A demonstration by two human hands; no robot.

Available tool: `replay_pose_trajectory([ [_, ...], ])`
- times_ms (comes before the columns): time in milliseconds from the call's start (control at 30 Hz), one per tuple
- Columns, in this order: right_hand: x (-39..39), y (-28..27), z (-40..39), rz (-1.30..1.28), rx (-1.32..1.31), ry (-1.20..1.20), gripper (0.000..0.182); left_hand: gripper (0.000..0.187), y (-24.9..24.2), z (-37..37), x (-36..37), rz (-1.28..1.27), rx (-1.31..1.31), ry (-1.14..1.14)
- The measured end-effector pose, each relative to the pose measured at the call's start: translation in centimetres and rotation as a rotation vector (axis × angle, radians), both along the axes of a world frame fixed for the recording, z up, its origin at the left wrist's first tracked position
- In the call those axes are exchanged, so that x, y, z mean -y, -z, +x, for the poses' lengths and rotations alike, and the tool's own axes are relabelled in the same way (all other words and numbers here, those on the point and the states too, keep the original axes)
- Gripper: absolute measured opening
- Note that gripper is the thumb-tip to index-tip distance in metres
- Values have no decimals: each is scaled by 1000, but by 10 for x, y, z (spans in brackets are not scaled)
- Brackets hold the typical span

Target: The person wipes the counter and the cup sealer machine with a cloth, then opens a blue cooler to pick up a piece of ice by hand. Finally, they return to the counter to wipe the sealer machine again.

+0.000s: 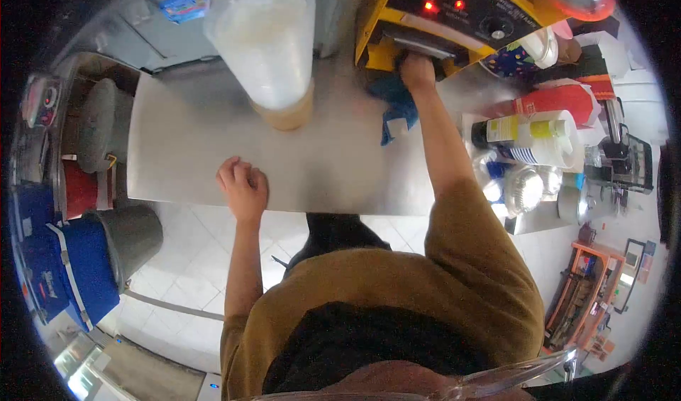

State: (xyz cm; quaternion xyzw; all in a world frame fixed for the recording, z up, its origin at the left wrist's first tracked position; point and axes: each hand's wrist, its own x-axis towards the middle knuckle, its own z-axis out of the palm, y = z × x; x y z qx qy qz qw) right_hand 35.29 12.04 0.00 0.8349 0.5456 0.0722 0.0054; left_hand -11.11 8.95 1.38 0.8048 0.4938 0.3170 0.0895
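The right hand (417, 71) is closed around a crumpled blue cloth (394, 106), pressing it against the lower front edge of a yellow and black countertop machine (454, 7) whose panel shows two lit red lamps. Part of the cloth hangs loose below the hand onto the bare stainless-steel counter (184, 152). The right arm stretches straight forward from a mustard-brown short sleeve.

The left hand (242, 186) is curled into a loose fist, fingers together and holding nothing, resting on the near edge of the counter, well apart from the cloth.

Between the two hands, further back on the counter, stands a tall clear plastic cup (266, 46) with a milky white upper part and a tan layer at its base.

To the right of the right arm sits a cluster of items: a white bottle with a yellow label (528, 135), a red carton (560, 101) and a shiny round metal lid (523, 188). Off the counter's left end, on the tiled floor, stand a grey bucket (131, 234) and a blue cooler box (81, 266).
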Motion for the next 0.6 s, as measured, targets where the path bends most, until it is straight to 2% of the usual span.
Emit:
replay_pose_trajectory([
  [33, 12, 3, -4, 89, -18, -18, 27, 20, 1, 0, -3, 24, 12, 9],
  [67, 25, 15, -9, 106, 181, -76, 26, 20, 1, 0, -4, 32, 27, 5],
  [133, 32, 10, -23, 205, 214, -42, 22, 20, 4, -2, -2, 46, 55, -5],
  [200, 20, -5, -42, 356, -137, 128, 19, 20, 6, -3, -2, 55, 60, -7],
  [300, -13, 1, -53, 285, -296, -163, 21, 21, 6, -1, -2, 68, 57, -10],
  [400, -16, 3, -62, 543, -365, -247, 22, 22, 14, -11, 4, 115, 111, 3],
  [500, 11, -2, -71, 563, -350, -358, 21, 22, 28, -21, 23, 192, 220, -88],
  [533, 24, -6, -79, 468, -436, -297, 23, 22, 33, -27, 36, 214, 263, -143],
  [567, 36, -16, -88, 373, -517, -239, 25, 23, 39, -38, 51, 222, 198, -188],
  [600, 42, -8, -91, 309, -531, -307, 26, 24, 43, -50, 69, 233, 135, -237],
])
